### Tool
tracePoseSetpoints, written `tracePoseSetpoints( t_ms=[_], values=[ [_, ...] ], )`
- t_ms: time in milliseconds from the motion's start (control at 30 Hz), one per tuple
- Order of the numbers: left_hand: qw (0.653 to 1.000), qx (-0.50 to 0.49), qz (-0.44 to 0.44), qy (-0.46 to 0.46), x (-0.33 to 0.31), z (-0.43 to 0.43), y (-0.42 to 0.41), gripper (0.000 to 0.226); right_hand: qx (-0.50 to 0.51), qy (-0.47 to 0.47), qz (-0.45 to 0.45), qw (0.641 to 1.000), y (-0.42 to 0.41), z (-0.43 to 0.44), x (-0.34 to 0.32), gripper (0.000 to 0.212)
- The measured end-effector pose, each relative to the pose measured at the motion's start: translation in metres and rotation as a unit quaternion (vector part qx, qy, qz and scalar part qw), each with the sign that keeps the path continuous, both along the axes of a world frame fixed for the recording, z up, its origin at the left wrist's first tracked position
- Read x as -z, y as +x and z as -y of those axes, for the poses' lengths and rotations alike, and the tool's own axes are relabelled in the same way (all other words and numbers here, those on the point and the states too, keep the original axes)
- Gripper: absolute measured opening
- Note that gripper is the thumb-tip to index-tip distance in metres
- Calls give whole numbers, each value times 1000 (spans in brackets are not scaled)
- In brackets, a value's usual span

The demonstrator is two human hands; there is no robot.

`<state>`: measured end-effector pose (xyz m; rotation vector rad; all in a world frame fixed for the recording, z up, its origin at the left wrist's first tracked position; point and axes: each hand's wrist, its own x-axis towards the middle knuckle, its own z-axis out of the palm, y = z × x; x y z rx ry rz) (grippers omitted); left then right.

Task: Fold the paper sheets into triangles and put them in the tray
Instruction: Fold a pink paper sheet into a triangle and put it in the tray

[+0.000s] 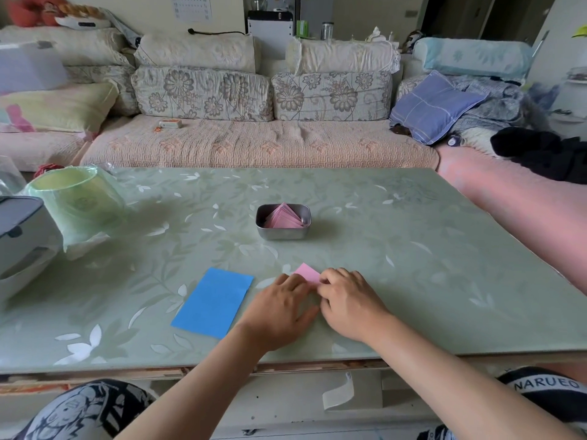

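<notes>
A small pink paper sheet (307, 272) lies on the table near the front, mostly hidden under both hands; only its far corner shows. My left hand (279, 308) lies flat on it with straight fingers pressing down. My right hand (347, 301) is beside it, fingers curled, pinching the sheet's right edge. A blue stack of paper (213, 301) lies to the left of the hands. Farther back in the middle stands a small metal tray (283, 234) holding several folded pink triangles (284, 216).
The table (413, 265) has a green floral glass top. At the left stand a green bin with a plastic liner (74, 203) and a grey and white appliance (19, 236). A sofa with cushions (254, 138) runs behind the table.
</notes>
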<state>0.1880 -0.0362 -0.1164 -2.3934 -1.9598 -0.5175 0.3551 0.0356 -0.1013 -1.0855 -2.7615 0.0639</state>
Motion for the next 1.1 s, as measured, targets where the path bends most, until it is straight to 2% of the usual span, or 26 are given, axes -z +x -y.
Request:
tracePoseSetpoints(
  t_ms=[133,400,600,733,833,1100],
  values=[
    [999,-15,-45,-9,-1,0,3,53,19,2,5,1000,7,-1,-3,34],
    [996,-41,-62,-39,-8,-8,6,51,80,10,13,997,27,-6,-8,37],
    [998,-40,-22,-49,-10,-12,3,43,106,2,-4,994,34,-12,-7,35],
    [997,-34,34,-52,-9,-20,-3,36,101,10,-21,995,31,-16,-4,29],
    [996,-36,62,-54,-8,-31,-10,42,100,9,-38,994,24,-24,-4,23],
    [992,-34,82,-89,-8,-55,-28,58,108,-89,-21,990,2,-43,-7,44]
  ],
)
